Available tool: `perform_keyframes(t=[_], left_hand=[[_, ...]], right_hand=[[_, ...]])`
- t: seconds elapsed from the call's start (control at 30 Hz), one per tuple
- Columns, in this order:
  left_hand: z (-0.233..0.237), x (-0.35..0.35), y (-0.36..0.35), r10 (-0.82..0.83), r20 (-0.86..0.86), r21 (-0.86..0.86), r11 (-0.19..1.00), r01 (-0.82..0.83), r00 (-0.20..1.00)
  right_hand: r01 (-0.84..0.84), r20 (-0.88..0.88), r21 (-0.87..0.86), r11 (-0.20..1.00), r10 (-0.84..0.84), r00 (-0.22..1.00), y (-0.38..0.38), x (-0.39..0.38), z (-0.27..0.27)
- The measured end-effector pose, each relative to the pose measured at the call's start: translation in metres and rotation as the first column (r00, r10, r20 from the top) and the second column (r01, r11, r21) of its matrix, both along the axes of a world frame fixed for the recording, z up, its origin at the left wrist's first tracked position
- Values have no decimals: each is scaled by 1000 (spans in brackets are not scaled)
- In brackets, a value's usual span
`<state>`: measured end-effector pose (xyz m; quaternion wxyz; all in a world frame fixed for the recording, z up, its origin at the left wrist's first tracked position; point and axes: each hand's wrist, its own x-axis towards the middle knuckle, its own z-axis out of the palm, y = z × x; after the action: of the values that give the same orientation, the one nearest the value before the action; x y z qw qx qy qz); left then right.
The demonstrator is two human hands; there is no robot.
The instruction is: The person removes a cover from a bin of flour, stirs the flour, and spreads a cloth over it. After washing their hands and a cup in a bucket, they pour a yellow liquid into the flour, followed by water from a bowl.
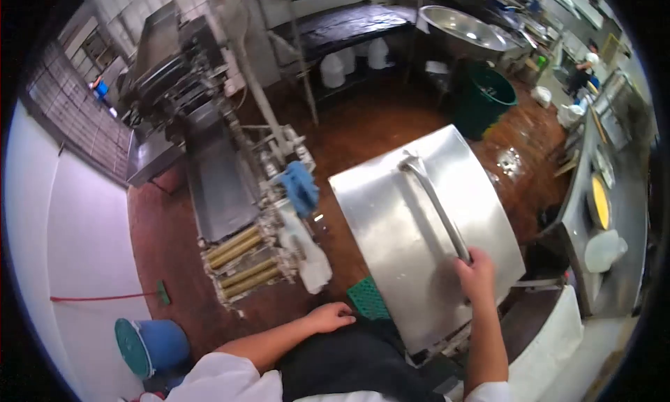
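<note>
A large shiny metal lid fills the middle right of the head view, tilted and slightly curved. Along it runs a long bar handle. My right hand is wrapped round the near end of this handle. In front of my black apron, my left hand hangs loosely with its fingers partly extended and nothing visible in it. A green perforated mat or crate piece shows just beyond the left hand, partly hidden by the lid. What lies beneath the lid is mostly hidden.
A roller machine with a blue cloth and a white cloth stands left. Blue bucket sits lower left. Behind the lid are a green bin and wet brown floor. A metal counter borders the right.
</note>
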<state>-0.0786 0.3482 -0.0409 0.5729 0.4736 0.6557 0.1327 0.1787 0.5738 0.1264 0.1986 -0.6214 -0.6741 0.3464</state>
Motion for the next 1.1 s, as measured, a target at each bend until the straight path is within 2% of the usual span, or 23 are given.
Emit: perform_keyframes(t=[0.07,0.13,0.2,0.3,0.37,0.4,0.47,0.5,0.57,0.6,0.67,0.7,0.77,0.87,0.97,1.1], left_hand=[[-9,-46,-42,150,7,-5,989,-150,989],[0,-86,-79,208,27,-15,978,-208,978],[10,-115,-117,282,-95,-139,946,-293,955],[-18,-133,-189,370,-169,-108,914,-390,914],[-13,-134,-219,516,-189,-185,817,-547,835],[-17,-133,-236,517,-182,-186,817,-546,836],[-26,-127,-261,700,-152,-206,668,-715,698],[-24,-124,-265,695,-138,-202,677,-707,705],[-8,-122,-268,764,-147,-257,584,-770,628],[-6,-123,-269,761,-140,-259,589,-765,634],[-3,-119,-272,860,-14,-309,481,-820,510],[-4,-117,-273,862,-6,-315,479,-819,506],[-5,-118,-271,920,29,-350,376,-858,391],[3,-126,-267,929,34,-349,357,-866,369],[-19,-125,-286,928,43,-322,362,-875,369],[-5,-137,-280,915,-37,-247,381,-891,402]], right_hand=[[-103,-86,-22,994,101,991,-2,-75,-28],[-169,-126,-59,984,161,979,-17,-154,-36],[-277,-132,-26,961,271,953,-30,-218,-70],[-359,-94,-12,933,357,929,-64,-307,-99],[-436,-107,-1,900,433,895,-86,-354,-122],[-455,-130,-8,890,451,883,-101,-375,-126],[-490,-98,-41,871,485,869,-128,-410,-126],[-496,-107,-84,864,487,867,-140,-424,-125],[-494,-111,-121,861,482,869,-160,-447,-129],[-512,-116,-146,846,500,858,-170,-457,-133],[-532,-113,-179,828,520,847,-186,-471,-138],[-533,-115,-197,823,521,846,-191,-476,-138],[-543,-112,-209,813,532,839,-199,-486,-142],[-538,-111,-158,828,526,843,-206,-498,-154],[-529,-135,-199,825,512,849,-212,-505,-159],[-485,-97,-245,839,477,874,-216,-510,-166]])
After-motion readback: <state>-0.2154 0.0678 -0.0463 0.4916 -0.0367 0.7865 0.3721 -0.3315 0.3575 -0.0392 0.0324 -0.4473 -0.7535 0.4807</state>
